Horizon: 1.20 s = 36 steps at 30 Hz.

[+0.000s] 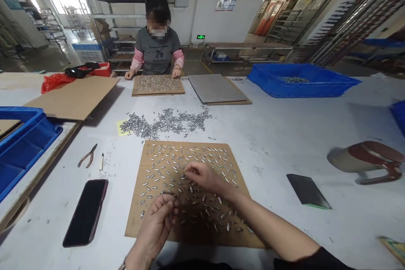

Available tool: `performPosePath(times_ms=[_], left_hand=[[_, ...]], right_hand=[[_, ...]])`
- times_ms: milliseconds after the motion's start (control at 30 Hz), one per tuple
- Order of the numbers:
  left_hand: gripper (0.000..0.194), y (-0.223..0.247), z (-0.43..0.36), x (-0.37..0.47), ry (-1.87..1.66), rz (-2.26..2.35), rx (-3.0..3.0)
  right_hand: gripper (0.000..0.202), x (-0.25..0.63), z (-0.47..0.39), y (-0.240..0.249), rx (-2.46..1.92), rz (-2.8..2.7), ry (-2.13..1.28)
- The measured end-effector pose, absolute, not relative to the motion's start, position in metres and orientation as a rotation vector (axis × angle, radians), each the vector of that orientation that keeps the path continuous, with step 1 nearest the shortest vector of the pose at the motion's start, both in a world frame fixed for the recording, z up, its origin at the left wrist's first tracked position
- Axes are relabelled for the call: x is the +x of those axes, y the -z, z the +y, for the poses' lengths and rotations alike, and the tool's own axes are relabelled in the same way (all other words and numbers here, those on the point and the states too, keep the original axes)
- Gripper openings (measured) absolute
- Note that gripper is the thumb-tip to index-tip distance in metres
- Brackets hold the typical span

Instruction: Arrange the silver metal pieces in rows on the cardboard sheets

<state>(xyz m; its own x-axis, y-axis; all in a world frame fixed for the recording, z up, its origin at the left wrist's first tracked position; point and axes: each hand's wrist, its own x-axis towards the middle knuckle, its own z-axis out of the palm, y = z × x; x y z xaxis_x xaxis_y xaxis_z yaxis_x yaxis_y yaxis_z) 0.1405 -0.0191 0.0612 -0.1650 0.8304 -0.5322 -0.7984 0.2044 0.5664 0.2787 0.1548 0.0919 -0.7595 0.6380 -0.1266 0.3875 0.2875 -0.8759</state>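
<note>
We see the cardboard sheet (136, 215) lying on the white table (272, 135), with small metal pieces (228, 227) spread in loose rows over it. Its far edge is just beside the heap of similar pieces (171, 123). On the left, a strip of table separates it from the phone (85, 213); on the right, a wider stretch of table reaches to the dark block (308, 190).

We find the left hand (160, 219) over the sheet's near left part, thumb and forefinger brought together, and the right hand (204, 177) over its middle, fingers curled inward. We cannot tell whether either hand pinches a piece. The right forearm and a shadow partly hide the near right area. The mug (367, 156) looks blurred, and the left blue box (19, 114) is cut off.
</note>
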Motion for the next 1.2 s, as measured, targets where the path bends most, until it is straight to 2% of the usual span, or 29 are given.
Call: performPosePath(times_ms=[133, 300, 467, 667, 900, 1033, 1200], left_hand=[[0.026, -0.064, -0.019, 0.131, -1.444, 0.964, -0.005], [0.017, -0.081, -0.024, 0.099, -1.620, 1.067, -0.037], [0.018, -0.093, -0.031, 0.076, -1.712, 1.162, -0.117], [0.024, -0.094, -0.035, 0.087, -1.686, 1.152, -0.158], [0.002, -0.087, -0.048, 0.097, -1.645, 1.126, -0.086], [0.019, -0.081, -0.057, 0.098, -1.593, 1.093, 0.005], [0.019, -0.076, -0.061, 0.091, -1.630, 1.085, -0.042]], right_hand=[[0.020, 0.274, 0.176, -0.099, -0.882, -2.447, -1.265], [0.022, 0.286, 0.180, -0.107, -0.982, -2.461, -0.824], [0.017, 0.300, 0.154, -0.091, -0.918, -2.760, -0.820], [0.016, 0.295, 0.119, -0.064, -0.913, -2.942, -0.662], [0.017, 0.275, 0.116, -0.050, -0.915, -2.995, -0.455], [0.016, 0.269, 0.118, -0.049, -0.933, -2.996, -0.478], [0.017, 0.271, 0.119, -0.062, -0.904, -2.916, -0.626]])
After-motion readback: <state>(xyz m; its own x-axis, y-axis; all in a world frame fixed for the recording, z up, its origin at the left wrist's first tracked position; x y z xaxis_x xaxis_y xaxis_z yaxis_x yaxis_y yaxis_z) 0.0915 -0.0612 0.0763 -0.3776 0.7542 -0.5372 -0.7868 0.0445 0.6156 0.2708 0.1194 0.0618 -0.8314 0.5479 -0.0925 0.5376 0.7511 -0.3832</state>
